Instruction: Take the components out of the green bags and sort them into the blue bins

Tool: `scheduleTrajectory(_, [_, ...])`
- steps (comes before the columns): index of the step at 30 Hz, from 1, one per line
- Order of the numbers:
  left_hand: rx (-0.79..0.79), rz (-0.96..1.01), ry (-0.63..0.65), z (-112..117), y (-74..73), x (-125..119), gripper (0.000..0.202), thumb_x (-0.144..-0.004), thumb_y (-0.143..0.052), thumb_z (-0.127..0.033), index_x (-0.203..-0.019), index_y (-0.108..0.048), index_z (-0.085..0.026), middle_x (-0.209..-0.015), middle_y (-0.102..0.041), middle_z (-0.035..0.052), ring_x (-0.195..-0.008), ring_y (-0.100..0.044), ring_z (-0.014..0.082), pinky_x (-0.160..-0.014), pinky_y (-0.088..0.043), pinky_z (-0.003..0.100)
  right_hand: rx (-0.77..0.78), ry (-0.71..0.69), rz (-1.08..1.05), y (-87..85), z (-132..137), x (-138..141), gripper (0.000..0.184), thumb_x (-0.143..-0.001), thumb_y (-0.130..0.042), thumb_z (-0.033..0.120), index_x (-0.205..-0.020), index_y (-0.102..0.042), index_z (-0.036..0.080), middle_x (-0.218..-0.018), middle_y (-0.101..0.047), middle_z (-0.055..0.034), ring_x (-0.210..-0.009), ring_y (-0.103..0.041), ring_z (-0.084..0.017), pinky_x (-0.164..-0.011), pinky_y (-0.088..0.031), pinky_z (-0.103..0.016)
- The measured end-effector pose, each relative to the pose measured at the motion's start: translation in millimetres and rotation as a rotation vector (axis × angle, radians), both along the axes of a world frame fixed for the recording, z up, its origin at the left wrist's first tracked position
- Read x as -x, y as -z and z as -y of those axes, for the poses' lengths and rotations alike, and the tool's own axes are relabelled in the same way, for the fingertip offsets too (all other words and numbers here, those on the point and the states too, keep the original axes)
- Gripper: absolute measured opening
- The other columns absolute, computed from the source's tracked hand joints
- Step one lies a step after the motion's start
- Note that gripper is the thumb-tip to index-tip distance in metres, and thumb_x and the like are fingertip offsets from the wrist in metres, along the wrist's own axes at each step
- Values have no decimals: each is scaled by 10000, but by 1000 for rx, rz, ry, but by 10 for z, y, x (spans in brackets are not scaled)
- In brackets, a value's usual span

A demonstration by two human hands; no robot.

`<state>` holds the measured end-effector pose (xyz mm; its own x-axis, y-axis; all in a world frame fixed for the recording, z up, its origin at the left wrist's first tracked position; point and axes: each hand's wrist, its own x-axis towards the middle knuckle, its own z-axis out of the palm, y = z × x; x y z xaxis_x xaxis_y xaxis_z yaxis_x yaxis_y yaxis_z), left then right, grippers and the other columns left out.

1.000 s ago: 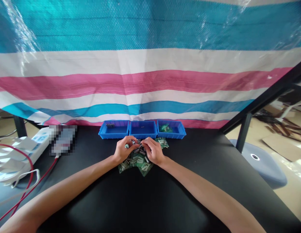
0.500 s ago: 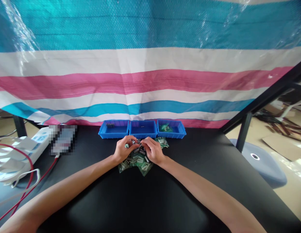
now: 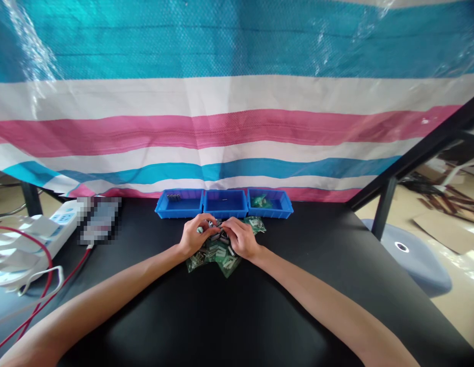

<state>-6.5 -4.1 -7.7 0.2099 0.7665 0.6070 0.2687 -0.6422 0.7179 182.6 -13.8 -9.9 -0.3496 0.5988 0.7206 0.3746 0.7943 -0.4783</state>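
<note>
My left hand (image 3: 194,234) and my right hand (image 3: 240,237) meet over a heap of small metal parts (image 3: 222,238) on the black table. The fingers of both are bent and closed at the near side of the blue bins; what lies in their tips is too small to make out. Under and in front of the hands spread green-tinted plastic packets (image 3: 217,252) with small metal pieces in them. Another green packet (image 3: 257,223) lies just beyond my right hand.
Behind the hands stand a left blue bin (image 3: 179,214) with several metal cylinders, a middle bin (image 3: 225,213) with one small piece, and a right bin (image 3: 271,212) with green packets. A white power strip (image 3: 57,229) and red cable (image 3: 74,265) lie left. A grey stool (image 3: 416,265) stands right.
Almost nothing differs. The fingers of my right hand have shifted very slightly over the metal parts; bins and packets have stayed in place.
</note>
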Motion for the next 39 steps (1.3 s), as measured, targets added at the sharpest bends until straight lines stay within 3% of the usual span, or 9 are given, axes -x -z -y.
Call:
scheduleTrajectory(8, [-18,-29,-30,12,-1,3,192,-809,-708,-245,-955,-602,-178,-797,-686,-10,-521,-575,57,-561,-481,170,71,74,-19,-40,0,5,156,-976,-436,189,-1009,-589,196,-872,-620,-61,-800,-612,-171,-718,-501,-266])
scheduleTrajectory(39, [19,-6,-30,30,-25,-9,175,-828,-683,-257,-955,-596,-174,-803,-704,11,-541,-613,81,-559,-504,188,49,31,5,11,-13,-5,175,-978,-434,196,-1041,-597,209,-916,-637,-74,-780,-636,-167,-688,-530,-263])
